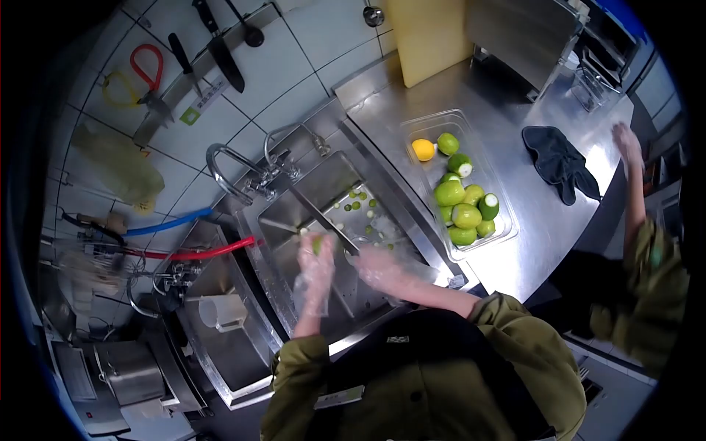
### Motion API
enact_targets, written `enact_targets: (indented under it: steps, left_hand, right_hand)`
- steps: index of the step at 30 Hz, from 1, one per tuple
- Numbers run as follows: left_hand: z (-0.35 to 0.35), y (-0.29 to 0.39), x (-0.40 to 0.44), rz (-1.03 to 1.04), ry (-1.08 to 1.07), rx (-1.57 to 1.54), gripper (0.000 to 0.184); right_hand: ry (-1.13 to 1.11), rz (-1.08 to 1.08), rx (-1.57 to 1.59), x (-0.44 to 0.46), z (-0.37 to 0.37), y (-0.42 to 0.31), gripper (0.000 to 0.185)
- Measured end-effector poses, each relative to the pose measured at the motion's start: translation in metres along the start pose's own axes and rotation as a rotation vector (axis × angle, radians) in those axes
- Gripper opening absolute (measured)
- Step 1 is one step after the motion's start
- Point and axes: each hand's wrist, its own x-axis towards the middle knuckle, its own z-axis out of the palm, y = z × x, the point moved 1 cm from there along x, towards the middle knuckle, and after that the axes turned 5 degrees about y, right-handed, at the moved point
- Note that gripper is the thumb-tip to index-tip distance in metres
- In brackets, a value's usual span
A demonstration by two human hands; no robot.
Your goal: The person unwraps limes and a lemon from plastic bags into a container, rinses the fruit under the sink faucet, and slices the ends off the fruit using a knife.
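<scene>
Over the sink, my left hand [316,273], in a clear plastic glove, is closed around a green lime [317,245]. My right hand [379,269], gloved too and a little blurred, grips a long knife [318,212] whose blade points up and away to the left. The blade is close to the lime; whether it touches I cannot tell. Several cut lime ends [356,205] lie on the bottom of the steel sink [277,214]. To the right stands a clear plastic tray [502,242] with several limes [466,216], some with trimmed ends, and one yellow lemon [423,150].
Faucets [254,182] rise behind the sink. A second basin on the left holds a white pitcher [223,313]. On the steel counter [500,125] lie a dark cloth [560,163] and, against the wall, a yellow cutting board [426,40]. Another person's arm [631,165] reaches in at right.
</scene>
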Motion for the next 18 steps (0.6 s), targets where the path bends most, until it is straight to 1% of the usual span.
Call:
enact_targets:
  steps: [1, 2, 5, 6, 9, 10, 13, 14, 16, 17, 18]
  left_hand:
    - [0.004, 0.008, -0.015, 0.095, -0.065, 0.014, 0.026]
    - [0.009, 0.026, -0.026, 0.080, -0.071, 0.260, 0.025]
    - [-0.012, 0.009, -0.006, -0.161, 0.049, -0.241, 0.029]
    - [-0.020, -0.015, -0.005, -0.168, -0.044, -0.266, 0.028]
    - [-0.031, 0.004, -0.015, -0.172, -0.137, -0.282, 0.025]
    - [-0.029, -0.008, -0.016, -0.249, -0.124, -0.384, 0.027]
    - [-0.018, -0.001, -0.022, -0.391, 0.203, -0.746, 0.035]
    - [-0.014, -0.006, -0.024, -0.369, 0.263, -0.689, 0.034]
    - [-0.012, -0.005, -0.019, -0.392, 0.327, -0.725, 0.034]
    - [-0.012, -0.005, -0.017, -0.404, 0.358, -0.743, 0.034]
    - [-0.012, -0.010, -0.017, -0.452, 0.352, -0.694, 0.032]
  right_hand:
    - [-0.035, 0.027, 0.139, 0.007, 0.017, 0.016, 0.029]
    - [-0.073, 0.063, 0.291, 0.002, 0.033, 0.019, 0.030]
    - [-0.002, 0.211, -0.090, -0.007, 0.024, 0.002, 0.032]
    - [0.081, 0.184, -0.002, -0.008, 0.032, 0.011, 0.033]
    - [-0.170, 0.274, -0.047, -0.004, -0.007, -0.028, 0.047]
    - [-0.132, 0.245, -0.025, -0.005, -0.009, -0.035, 0.043]
    - [0.027, 0.108, -0.116, -0.012, 0.004, -0.031, 0.038]
    - [0.045, 0.039, -0.201, -0.016, 0.006, -0.032, 0.037]
    - [0.084, -0.103, -0.370, -0.021, 0.006, -0.034, 0.034]
    - [0.050, -0.081, -0.312, -0.021, 0.009, -0.032, 0.033]
    - [0.015, -0.058, -0.254, -0.021, 0.012, -0.028, 0.032]
